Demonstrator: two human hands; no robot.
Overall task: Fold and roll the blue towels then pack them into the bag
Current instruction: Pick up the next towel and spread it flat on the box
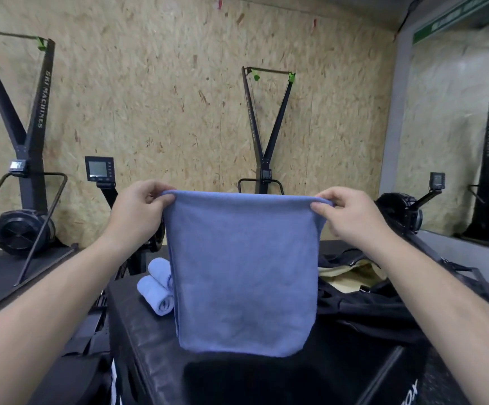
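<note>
Towel [243, 270] hangs between hands — left hand [138, 211], right hand [351, 217].

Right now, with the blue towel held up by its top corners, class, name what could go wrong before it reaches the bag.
1. The left hand and right hand only pinch the towel at its top corners; a slip would likely drop one side.
2. The rolled towels sit near the left edge of the black box; laying the towel down could nudge them off.
3. The bag lies slumped, so rolls may snag.
</note>
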